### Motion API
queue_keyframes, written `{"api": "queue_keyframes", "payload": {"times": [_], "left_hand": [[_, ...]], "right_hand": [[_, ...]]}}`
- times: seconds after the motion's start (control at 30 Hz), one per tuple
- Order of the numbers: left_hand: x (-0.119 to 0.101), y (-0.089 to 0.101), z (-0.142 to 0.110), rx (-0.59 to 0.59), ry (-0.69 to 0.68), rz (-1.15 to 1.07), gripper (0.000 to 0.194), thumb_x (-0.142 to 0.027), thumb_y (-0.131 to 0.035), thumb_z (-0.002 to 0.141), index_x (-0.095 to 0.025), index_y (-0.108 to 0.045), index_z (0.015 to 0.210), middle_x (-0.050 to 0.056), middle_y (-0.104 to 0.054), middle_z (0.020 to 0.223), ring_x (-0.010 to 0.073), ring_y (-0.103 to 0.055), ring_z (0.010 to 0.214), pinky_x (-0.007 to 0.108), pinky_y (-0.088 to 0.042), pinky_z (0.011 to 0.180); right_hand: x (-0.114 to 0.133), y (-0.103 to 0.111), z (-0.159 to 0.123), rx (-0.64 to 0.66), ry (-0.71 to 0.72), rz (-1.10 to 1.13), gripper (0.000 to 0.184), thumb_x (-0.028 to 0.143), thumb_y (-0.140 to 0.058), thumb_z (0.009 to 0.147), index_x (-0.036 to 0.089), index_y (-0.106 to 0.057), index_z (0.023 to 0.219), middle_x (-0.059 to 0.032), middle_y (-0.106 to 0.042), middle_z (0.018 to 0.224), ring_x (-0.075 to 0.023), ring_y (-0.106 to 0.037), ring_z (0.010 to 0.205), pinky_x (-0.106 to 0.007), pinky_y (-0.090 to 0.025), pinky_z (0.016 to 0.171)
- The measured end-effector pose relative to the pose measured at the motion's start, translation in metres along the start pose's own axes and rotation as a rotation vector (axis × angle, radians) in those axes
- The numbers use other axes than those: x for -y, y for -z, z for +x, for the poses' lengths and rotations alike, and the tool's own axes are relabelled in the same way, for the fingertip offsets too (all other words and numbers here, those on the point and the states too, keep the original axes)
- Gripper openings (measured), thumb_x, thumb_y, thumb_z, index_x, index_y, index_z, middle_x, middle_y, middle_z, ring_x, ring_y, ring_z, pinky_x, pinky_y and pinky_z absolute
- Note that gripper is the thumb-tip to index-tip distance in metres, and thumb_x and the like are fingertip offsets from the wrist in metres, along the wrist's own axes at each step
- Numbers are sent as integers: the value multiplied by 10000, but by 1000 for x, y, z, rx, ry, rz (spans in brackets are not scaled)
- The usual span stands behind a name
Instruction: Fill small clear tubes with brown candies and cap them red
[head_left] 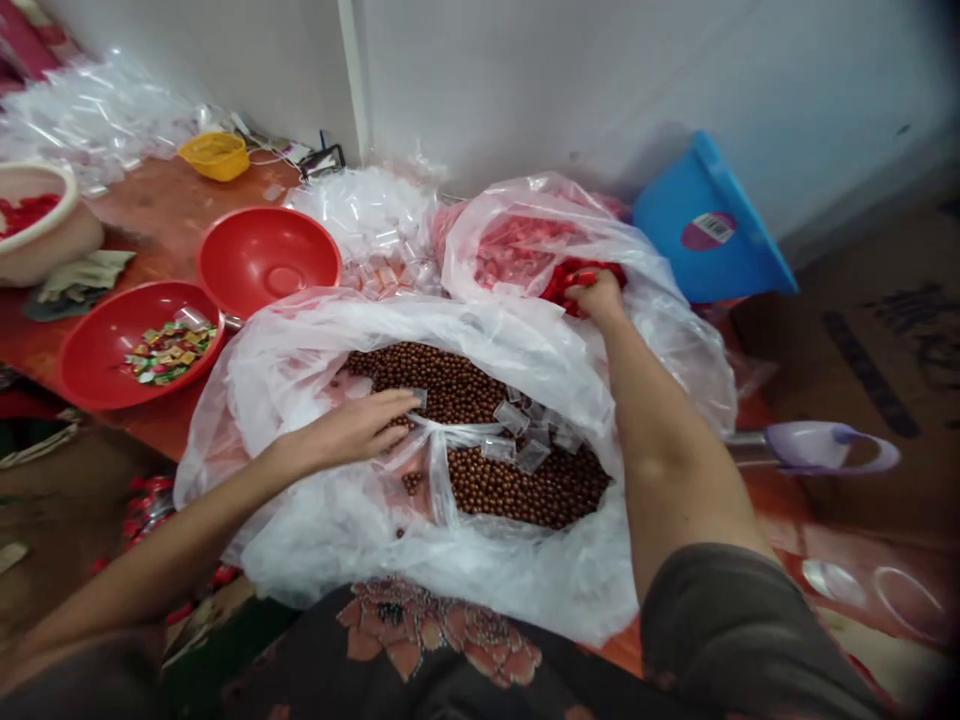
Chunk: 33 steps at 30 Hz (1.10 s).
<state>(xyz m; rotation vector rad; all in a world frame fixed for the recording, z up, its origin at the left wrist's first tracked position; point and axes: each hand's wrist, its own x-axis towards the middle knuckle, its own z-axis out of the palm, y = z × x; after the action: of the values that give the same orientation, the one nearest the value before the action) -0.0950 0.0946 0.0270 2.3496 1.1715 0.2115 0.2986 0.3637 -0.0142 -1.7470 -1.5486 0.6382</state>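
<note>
My left hand (367, 425) reaches over an open clear plastic bag (277, 350) of small round brown balls (525, 485). Its fingers are closed on a small clear plastic container (418, 400). More clear containers (532, 455) lie on top of the balls, towards the right. My right hand (598, 295) is inside a second plastic bag (517, 195) behind, which is full of red pieces (525, 245). A red cap-like piece (581, 277) shows at its closed fingers, and other red pieces touch the hand. The fingertips are partly hidden.
Two red bowls (270, 225) stand left, one with small wrapped pieces (171, 350). A heap of clear containers (375, 215) lies against the wall. A blue tub (697, 230) leans behind right. A purple-handled scoop (817, 447) and cardboard box (862, 330) are at right.
</note>
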Motion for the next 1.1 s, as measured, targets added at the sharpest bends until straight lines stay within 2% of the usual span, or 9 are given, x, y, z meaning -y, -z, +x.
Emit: {"api": "queue_keyframes", "payload": {"times": [0.1, 0.17, 0.33, 0.47, 0.6, 0.77, 0.9, 1.0, 1.1], "left_hand": [[13, -14, 56, 166, 176, 62, 689, -435, -489, 921, -122, -335, 1515, 194, -315, 1571, 318, -294, 1460, 410, -295, 1163], [16, -22, 87, 167, 252, 115, 821, -516, -520, 889, -127, -233, 1553, 212, -222, 1602, 373, -174, 1489, 483, -225, 1179], [-8, -47, 130, 127, 355, 129, 875, -692, -479, 841, -259, -228, 1558, 175, -96, 1638, 470, -27, 1482, 702, -143, 1104], [-29, -60, 120, 178, 146, 78, 779, -604, -527, 864, -273, -306, 1533, 149, -146, 1635, 424, -110, 1482, 622, -208, 1128], [-28, -49, 89, 159, -102, 16, 480, -337, -544, 905, -223, -547, 1371, 107, -514, 1419, 250, -440, 1322, 365, -323, 1116], [1, -31, 56, -134, 328, 183, 298, -221, -588, 847, -161, -687, 1122, 113, -624, 1100, 240, -577, 1048, 334, -432, 945], [25, -37, 40, -27, 476, 130, 351, -200, -672, 781, -213, -685, 1131, 62, -668, 993, 225, -600, 944, 306, -445, 852], [34, -45, 36, -48, 422, 97, 328, -284, -686, 798, -197, -705, 1114, 84, -645, 1009, 245, -591, 970, 321, -445, 856], [33, -50, 39, -103, 359, 86, 437, -378, -689, 809, -161, -686, 1189, 109, -604, 1086, 256, -579, 1027, 331, -446, 907]], "right_hand": [[21, 28, -14, -75, -88, 85, 205, 143, -541, 803, -44, -605, 859, -145, -704, 863, -41, -545, 569, -230, -350, 525], [38, 49, -32, -110, -64, 119, 236, 133, -528, 815, -45, -592, 956, -126, -700, 887, -24, -544, 545, -233, -328, 522], [73, 86, -130, -15, 75, 334, 267, 133, -603, 826, 44, -558, 1075, -37, -683, 850, -6, -487, 501, -214, -309, 482], [75, 82, -234, 241, 174, 399, 188, 208, -707, 757, 164, -632, 923, 1, -663, 831, -66, -503, 540, -238, -405, 496], [48, 52, -297, 363, 333, 182, 115, 221, -687, 730, 214, -687, 845, -20, -608, 962, -181, -621, 872, -360, -510, 825], [9, 25, -315, 316, 269, -449, 411, 286, -653, 814, 260, -634, 1224, -133, -471, 1378, -353, -542, 1181, -510, -493, 945], [-8, 21, -322, 314, 284, -558, 867, 410, -820, 675, 278, -443, 1444, -141, -188, 1610, -505, -228, 1421, -653, -384, 1042], [-10, 15, -336, 232, 372, -448, 699, 384, -764, 750, 277, -514, 1394, -140, -262, 1586, -488, -245, 1424, -683, -361, 1047], [0, 3, -356, 142, 457, -277, 420, 302, -606, 884, 270, -604, 1302, -142, -507, 1403, -371, -466, 1301, -607, -417, 1036]]}}
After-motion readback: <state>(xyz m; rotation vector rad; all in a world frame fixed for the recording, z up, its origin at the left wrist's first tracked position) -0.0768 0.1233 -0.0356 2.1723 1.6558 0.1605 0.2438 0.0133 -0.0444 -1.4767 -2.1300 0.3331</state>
